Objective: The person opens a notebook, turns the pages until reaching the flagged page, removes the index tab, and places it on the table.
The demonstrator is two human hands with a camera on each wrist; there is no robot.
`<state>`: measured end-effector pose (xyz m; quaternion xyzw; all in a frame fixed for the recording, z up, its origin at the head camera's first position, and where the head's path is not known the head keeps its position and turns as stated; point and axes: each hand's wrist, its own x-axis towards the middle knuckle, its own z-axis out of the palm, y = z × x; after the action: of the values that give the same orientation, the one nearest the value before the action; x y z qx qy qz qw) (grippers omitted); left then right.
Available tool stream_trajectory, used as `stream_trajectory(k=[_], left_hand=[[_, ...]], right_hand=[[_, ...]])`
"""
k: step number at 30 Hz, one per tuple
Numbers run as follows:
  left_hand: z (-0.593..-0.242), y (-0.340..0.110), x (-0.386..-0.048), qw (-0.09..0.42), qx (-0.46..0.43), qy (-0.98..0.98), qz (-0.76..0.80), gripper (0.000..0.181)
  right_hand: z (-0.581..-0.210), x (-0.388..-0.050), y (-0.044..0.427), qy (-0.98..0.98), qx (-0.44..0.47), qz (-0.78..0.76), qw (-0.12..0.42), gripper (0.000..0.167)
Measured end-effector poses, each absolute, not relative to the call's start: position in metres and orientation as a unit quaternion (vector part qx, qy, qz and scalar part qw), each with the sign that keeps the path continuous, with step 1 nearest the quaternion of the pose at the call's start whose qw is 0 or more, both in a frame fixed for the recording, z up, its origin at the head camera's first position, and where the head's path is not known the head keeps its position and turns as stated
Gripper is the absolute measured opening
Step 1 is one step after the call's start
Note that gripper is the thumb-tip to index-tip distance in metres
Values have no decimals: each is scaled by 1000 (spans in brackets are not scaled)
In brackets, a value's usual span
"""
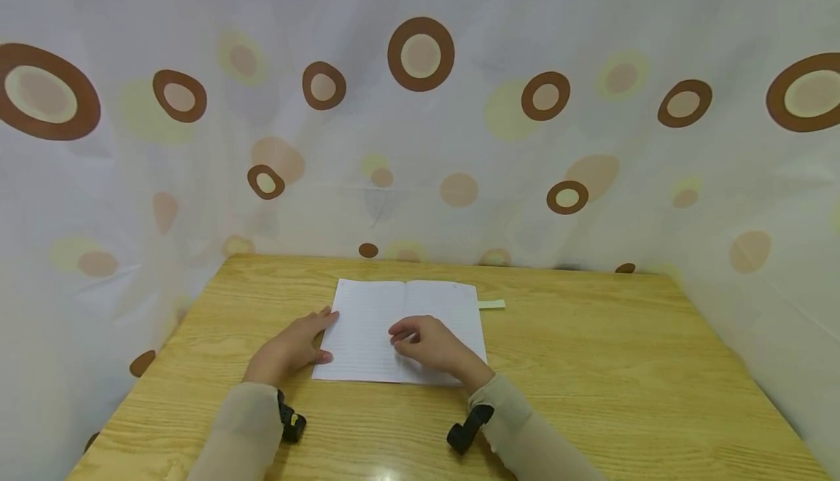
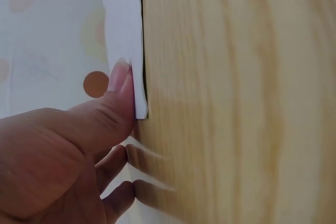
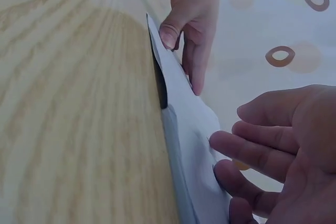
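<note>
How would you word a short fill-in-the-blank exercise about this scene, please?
1. The notebook lies ____, showing two facing pages.
2. The left hand touches the notebook's ____ edge.
3. The pages under the right hand carry faint ruled ____.
4. A black device is worn at each ____.

Missing words: open; left; lines; wrist.

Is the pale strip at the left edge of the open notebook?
No, the head view shows the pale strip at the open notebook's right edge, opposite the edge the left hand touches.
</note>
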<state>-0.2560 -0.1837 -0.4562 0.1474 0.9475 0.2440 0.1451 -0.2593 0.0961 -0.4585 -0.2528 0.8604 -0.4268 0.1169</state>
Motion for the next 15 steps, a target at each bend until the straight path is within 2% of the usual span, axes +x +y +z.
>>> stream_trajectory(k=[15], left_hand=[[-454, -182, -255, 150, 137, 950, 237, 78]], right_hand=[[-455, -274, 131, 914, -177, -362, 41, 30]])
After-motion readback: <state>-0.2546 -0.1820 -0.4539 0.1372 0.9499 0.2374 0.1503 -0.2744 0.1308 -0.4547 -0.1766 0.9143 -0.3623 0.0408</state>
